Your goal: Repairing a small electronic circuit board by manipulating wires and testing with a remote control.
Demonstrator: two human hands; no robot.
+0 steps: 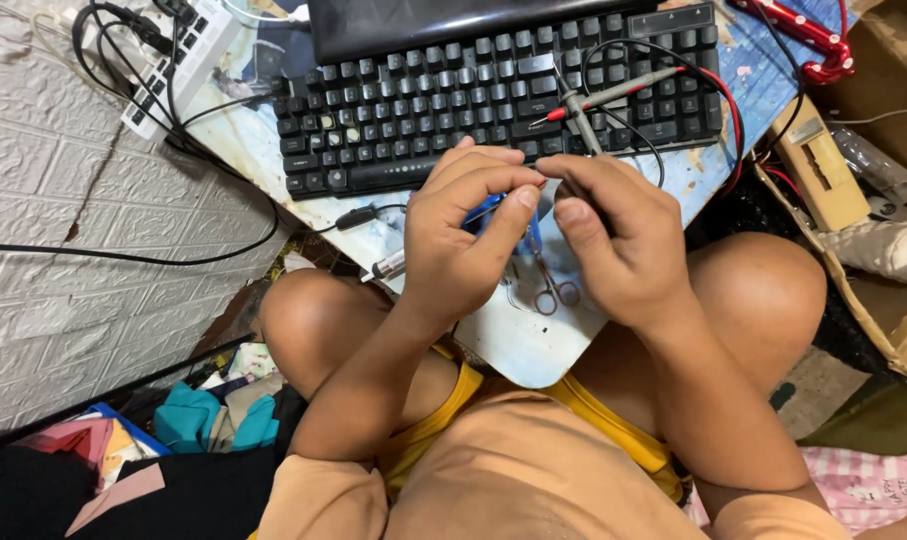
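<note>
My left hand and my right hand meet over a small low table that rests above my knees. The left hand pinches a small blue object between thumb and fingers; what it is stays mostly hidden. The right hand's fingers curl close against it, closed on a small dark part that I cannot make out. Small scissors-like forceps lie on the table just below both hands.
A black keyboard fills the table's far side, with red and black probe leads lying across it. A white power strip with black cables sits at far left. Cardboard boxes stand at right, clothes at lower left.
</note>
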